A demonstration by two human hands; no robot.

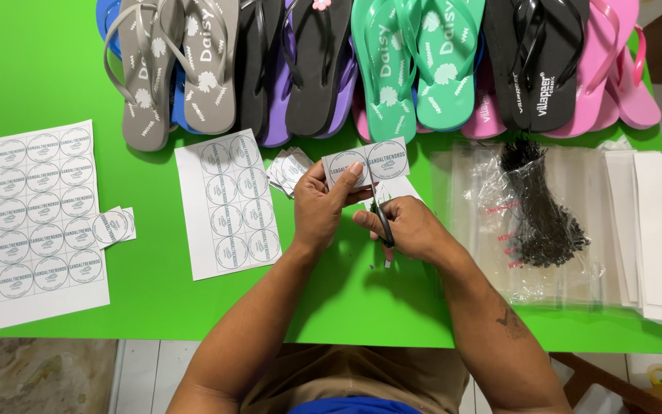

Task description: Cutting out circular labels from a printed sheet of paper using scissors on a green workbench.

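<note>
A strip of round labels (367,162) is pinched between thumb and fingers of the left hand (322,205), held just above the green worktop (32,69) near its middle. The right hand (411,228) is closed around the handles of black scissors (382,222), blades pointed up into the strip between two printed circles. Tiny paper scraps are seen on the worktop just below the hands. A partly cut label sheet (227,203) is laid just left of the left hand; a small pile of cut labels (289,169) is stacked between that sheet and the held strip. A full label sheet (28,222) is placed at the far left edge, with a few loose cut labels (113,226) touching its right side. A row of flip-flops (385,65) in grey, blue, black, purple, green and pink is lined along the far edge. To the right, clear plastic bags (545,230) are spread flat, a bundle of black plastic ties (534,203) is resting on them, and white card strips (657,230) are stacked at the right end, partly under the bags.
</note>
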